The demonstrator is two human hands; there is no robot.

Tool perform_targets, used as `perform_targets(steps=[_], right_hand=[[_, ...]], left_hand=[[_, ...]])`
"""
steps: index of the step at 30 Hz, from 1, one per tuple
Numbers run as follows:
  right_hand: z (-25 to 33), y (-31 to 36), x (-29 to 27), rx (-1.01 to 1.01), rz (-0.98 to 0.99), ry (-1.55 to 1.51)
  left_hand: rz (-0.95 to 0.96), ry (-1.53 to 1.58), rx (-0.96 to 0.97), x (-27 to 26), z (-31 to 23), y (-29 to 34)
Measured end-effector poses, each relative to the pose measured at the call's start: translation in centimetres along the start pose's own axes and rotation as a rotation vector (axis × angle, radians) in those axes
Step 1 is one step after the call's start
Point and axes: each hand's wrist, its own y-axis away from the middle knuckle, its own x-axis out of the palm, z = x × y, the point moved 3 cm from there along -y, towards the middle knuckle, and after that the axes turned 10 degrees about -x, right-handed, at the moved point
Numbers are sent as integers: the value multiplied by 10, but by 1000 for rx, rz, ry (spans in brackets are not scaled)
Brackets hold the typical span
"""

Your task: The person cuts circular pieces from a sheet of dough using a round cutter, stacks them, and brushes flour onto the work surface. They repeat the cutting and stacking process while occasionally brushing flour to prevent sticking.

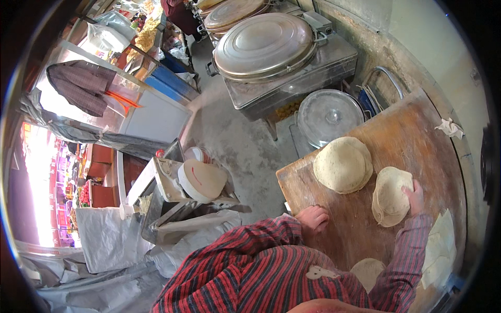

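My right hand grips the right edge of a small stack of pale dough rounds on the wooden board. Its thumb lies over the top round; the fingers under the edge are mostly hidden. To the left of this stack, a taller pile of flat dough rounds sits near the board's far edge. My left hand rests on the near left part of the board, fingers curled in, with nothing visible in them. Another dough round lies close to my body, partly covered by my right sleeve.
Beyond the board stand a pot with a clear lid and a large round lidded pan on a metal stand. Pale sheets lie along the right side. At left, a white round-topped object sits by a metal cart. A wall closes the right.
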Motion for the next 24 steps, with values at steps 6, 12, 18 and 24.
perform_targets(steps=[6, 12, 18, 24], right_hand=[[26, -131, 7, -168, 278, 258], [79, -142, 45, -550, -49, 602], [38, 100, -49, -246, -451, 656], [-6, 387, -33, 309, -952, 573]], left_hand=[[27, 3, 6, -4, -2, -7], [711, -18, -10, 11, 19, -9], [116, -77, 129, 1, 5, -9], [161, -91, 89, -5, -8, -15]])
